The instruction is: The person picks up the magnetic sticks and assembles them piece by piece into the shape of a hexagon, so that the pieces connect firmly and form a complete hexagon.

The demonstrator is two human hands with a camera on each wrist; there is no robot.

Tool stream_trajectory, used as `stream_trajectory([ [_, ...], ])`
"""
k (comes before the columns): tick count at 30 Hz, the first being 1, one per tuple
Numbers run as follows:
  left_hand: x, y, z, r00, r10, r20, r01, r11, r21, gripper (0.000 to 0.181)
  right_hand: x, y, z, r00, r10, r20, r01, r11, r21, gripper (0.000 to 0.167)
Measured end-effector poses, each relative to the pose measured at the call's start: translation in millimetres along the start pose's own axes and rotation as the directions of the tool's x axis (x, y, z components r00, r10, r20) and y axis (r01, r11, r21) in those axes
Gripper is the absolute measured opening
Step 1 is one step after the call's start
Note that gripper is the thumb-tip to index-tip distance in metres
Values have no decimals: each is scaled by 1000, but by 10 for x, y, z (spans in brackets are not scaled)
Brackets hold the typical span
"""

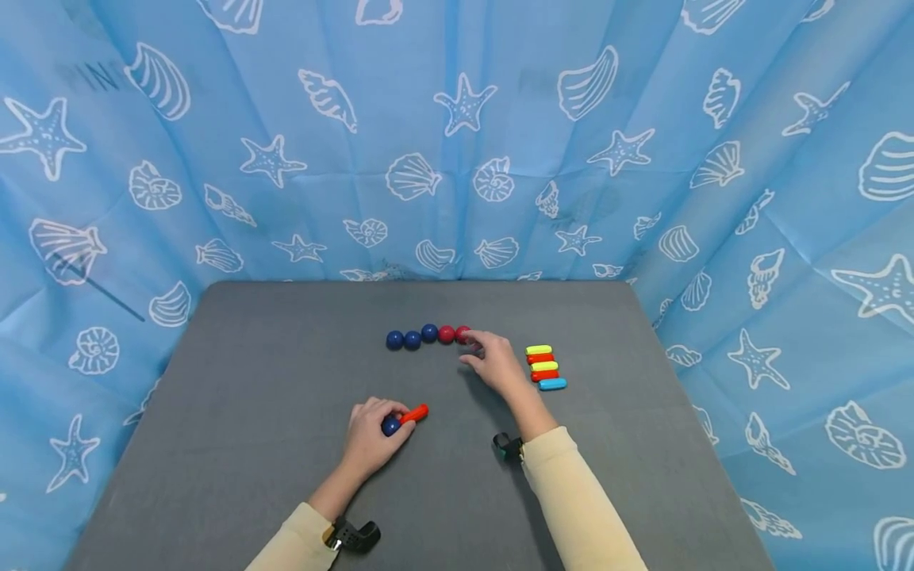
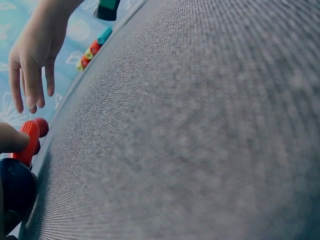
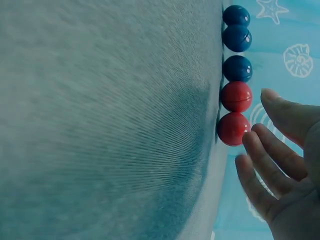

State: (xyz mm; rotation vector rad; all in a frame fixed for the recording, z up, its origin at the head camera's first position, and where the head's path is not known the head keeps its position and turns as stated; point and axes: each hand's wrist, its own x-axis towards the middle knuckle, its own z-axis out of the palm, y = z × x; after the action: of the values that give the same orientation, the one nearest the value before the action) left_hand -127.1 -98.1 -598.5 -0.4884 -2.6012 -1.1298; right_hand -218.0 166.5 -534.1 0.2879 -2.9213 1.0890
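Nearest me, the left hand [image 1: 373, 434] is well inside the bench [image 1: 271, 357] edges, with a broad stretch of grey on its left side. Its grip is closed over a blue ball [image 1: 390, 426] and a red stick [image 1: 415, 413], the stick's far end poking out past the fingertips. Between this hand and the right hand [image 1: 494, 362] I have grey surface to move across. On the right, five sticks [image 1: 545, 366] lie side by side, blue nearest, then red and yellow by turns, well short of the right edge. The right grip is loose, thumb and fingers apart, fingertips at the end red ball [image 1: 461, 333]; I can't tell if they touch. That ball ends a row: three blue balls [image 1: 412, 340], then two red. Behind it a strip of bench runs to the back edge, and the shell-print curtain [image 1: 457, 222] hangs just beyond.
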Motion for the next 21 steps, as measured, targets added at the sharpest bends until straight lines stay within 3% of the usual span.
stream_trajectory([
  [12, 16, 12, -33, 999, -34, 12, 35, 999, -16, 15, 221, 9, 50, 995, 76, -59, -75, 997, 18, 61],
  [21, -5, 12, -29, 999, -35, 21, 36, 999, -19, 15, 285, 34, 125, 992, 128, -6, -127, 991, 31, 62],
])
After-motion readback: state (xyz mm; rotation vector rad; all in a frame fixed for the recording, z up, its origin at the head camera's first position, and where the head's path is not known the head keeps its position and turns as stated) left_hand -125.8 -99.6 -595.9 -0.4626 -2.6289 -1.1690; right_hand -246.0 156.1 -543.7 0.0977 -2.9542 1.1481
